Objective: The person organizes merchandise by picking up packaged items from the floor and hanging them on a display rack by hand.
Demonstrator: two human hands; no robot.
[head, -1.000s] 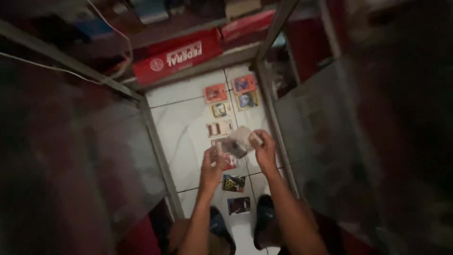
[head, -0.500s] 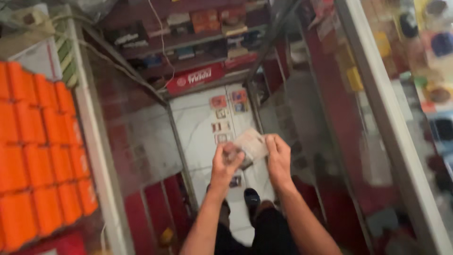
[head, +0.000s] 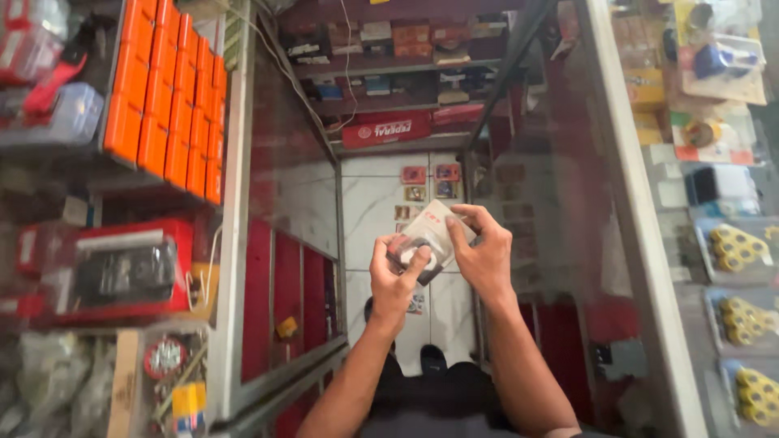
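Head view, frame centre: left hand (head: pixel 396 280) and right hand (head: pixel 484 253) together clamp a flat clear packet (head: pixel 423 238) above the tiled floor (head: pixel 369 207).

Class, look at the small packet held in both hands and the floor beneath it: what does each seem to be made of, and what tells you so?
Packet: probably glossy clear plastic over a white card, judging by its sheen and a dark item showing inside. Floor: likely polished white tile, with grout lines and faint marble-like veins.

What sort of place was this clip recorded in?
Most likely a small parts or hardware shop. Stacked orange boxes fill the left shelf, a glass display case on the right holds packaged yellow items, and both hands hold a small clear packet in the narrow aisle.
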